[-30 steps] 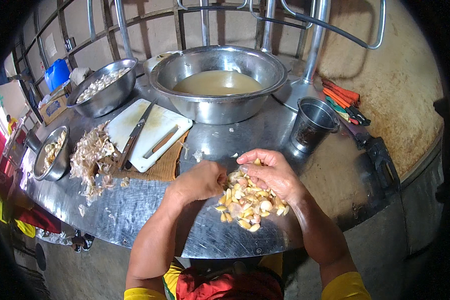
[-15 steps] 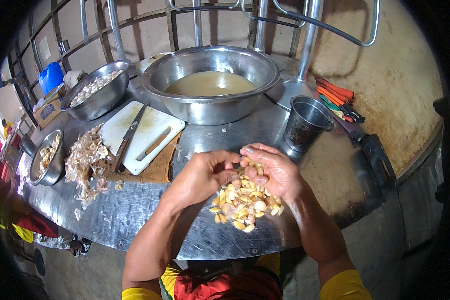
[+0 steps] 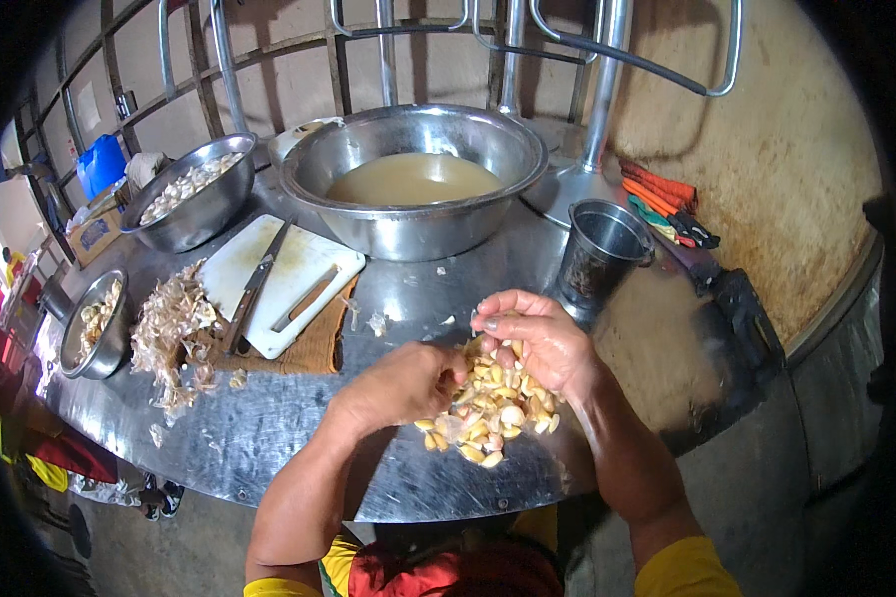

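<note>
A loose pile of peeled, yellowish garlic cloves (image 3: 492, 430) lies on the steel table near its front edge. Over the left side of the pile, my left hand (image 3: 408, 382) is closed with its fingertips curled inward; what they pinch, if anything, is hidden. My right hand (image 3: 546, 344) hovers just above the pile's far right side, palm turned in. Its fingers are bent around a garlic clove, with thumb and forefinger close together. Left of my hands, a heap of papery garlic skins (image 3: 174, 323) sits beside a white cutting board (image 3: 314, 261) on a brown cloth.
A knife (image 3: 259, 279) rests on the board. Behind stands a big steel basin (image 3: 418, 227) of cloudy liquid. Two steel bowls (image 3: 204, 214) of garlic are at left. A dark metal cup (image 3: 595, 261), gloves (image 3: 657, 194) and a steel post (image 3: 607, 99) are at right.
My left hand has drawn a little nearer and lower, away from the right fingertips, onto the pile's left side. The right hand stays above the cloves. The view has tilted slightly.
</note>
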The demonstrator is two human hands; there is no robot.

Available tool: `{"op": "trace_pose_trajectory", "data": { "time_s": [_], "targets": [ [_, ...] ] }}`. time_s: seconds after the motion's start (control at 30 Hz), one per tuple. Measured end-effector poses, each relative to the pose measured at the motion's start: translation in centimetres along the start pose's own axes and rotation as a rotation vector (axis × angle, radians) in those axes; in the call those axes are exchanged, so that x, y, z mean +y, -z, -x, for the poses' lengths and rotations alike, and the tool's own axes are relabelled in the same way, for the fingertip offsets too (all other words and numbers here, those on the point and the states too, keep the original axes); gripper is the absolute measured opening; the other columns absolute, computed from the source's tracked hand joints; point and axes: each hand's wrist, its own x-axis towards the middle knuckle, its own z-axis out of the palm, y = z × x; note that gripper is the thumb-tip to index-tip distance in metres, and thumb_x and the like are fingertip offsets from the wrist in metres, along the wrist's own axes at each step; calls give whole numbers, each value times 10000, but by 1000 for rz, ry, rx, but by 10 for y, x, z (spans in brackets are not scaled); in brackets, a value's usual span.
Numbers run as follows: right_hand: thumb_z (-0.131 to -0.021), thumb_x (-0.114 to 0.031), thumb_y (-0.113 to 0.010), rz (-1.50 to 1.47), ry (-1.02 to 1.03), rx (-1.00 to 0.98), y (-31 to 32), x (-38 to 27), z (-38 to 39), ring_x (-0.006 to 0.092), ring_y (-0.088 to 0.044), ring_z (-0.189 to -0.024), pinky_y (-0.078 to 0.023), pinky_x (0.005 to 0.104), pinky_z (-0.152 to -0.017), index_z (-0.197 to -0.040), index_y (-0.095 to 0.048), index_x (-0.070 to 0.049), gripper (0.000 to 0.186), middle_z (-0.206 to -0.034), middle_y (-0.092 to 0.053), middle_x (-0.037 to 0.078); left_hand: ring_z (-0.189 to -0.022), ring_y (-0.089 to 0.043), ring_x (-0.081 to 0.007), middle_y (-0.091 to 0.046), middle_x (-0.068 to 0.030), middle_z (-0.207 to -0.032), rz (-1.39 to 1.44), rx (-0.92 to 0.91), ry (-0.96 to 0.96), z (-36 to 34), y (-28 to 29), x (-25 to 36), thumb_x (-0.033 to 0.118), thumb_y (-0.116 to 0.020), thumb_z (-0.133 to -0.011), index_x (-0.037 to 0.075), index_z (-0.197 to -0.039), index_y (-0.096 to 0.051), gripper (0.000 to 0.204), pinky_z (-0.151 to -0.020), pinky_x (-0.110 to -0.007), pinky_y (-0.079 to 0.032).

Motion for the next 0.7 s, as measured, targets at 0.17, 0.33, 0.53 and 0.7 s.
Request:
{"op": "trace_pose_trajectory", "data": {
  "time_s": [0.17,0.33,0.53,0.7],
  "targets": [
    [-952,-71,-681,219,-5,1,-1,6,-2,93,-578,-655,-436,224,-510,-1092,-636,-3,162,-863,-659,65,-765,-681,-158,-653,-89,-798,444,280,64,0,15,17,-35,-667,-848,-44,-975,-638,131,-690,-308,-543],
    [-952,-166,-708,216,-18,-79,-10,7,3,59,-548,-669,-402,193,-486,-1082,-625,3,229,-900,-664,60,-756,-679,-133,-645,-57,-849,573,398,52,0,8,24,8,-691,-923,-58,-996,-622,120,-670,-278,-546],
    [-965,-160,-676,81,-25,-86,-5,2,0,69,-558,-691,-382,182,-477,-1111,-629,8,228,-936,-670,70,-723,-660,-125,-652,-70,-840,748,372,139,-2,14,27,34,-609,-996,-64,-1007,-627,100,-600,-261,-515],
    [-971,-139,-650,2,-40,-146,-2,1,0,84,-570,-728,-406,196,-507,-1113,-629,4,203,-980,-674,84,-682,-621,-131,-641,-96,-870,1012,395,163,-5,13,14,46,-594,-1005,-51,-1025,-613,101,-577,-271,-508]
  ]
}}
